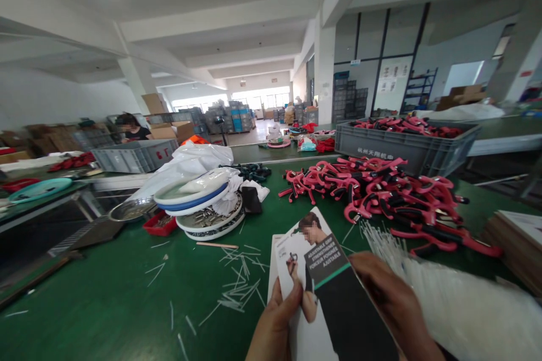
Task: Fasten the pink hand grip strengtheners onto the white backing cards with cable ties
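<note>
Printed cards [334, 293], white and dark grey with a green stripe and a picture of a person, are held upright at the bottom centre. My left hand [277, 316] pinches their left side, thumb on the front. Around their right edge wraps my right hand [387, 293], its fingertips partly hidden behind. Beyond the cards lies a large pile of pink and black hand grips [368, 180]. A bundle of thin white ties [461, 299] rests beside my right hand. Loose white strips [239, 287] are scattered on the green table [114, 304] to the left.
Stacked round trays [212, 217] with small metal parts stand left of centre, beside a red tray [160, 223] and a metal bowl [132, 208]. A grey crate [402, 146] of grips sits behind the pile. Cardboard [519, 242] is stacked at right. Another person [134, 128] is far left.
</note>
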